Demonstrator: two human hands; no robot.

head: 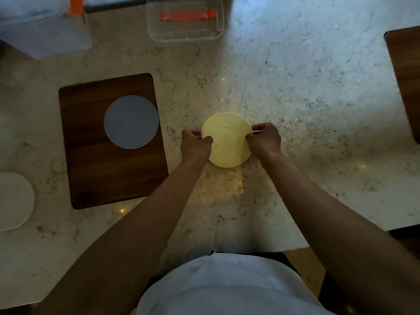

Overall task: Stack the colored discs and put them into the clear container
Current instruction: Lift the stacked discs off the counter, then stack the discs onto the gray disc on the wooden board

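left hand point(196, 142) pinches yellow disc point(227, 140) at 9 o'clock | right hand point(264, 138) pinches at 3 | clear container point(185, 20) at 12

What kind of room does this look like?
Probably a home kitchen: a marble-look countertop, a wooden cutting board lying on it, and a clear container with orange clips at the back.

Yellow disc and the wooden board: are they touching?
Apart. The head view shows bare marble counter between the yellow disc and the board, with the left hand in that gap.
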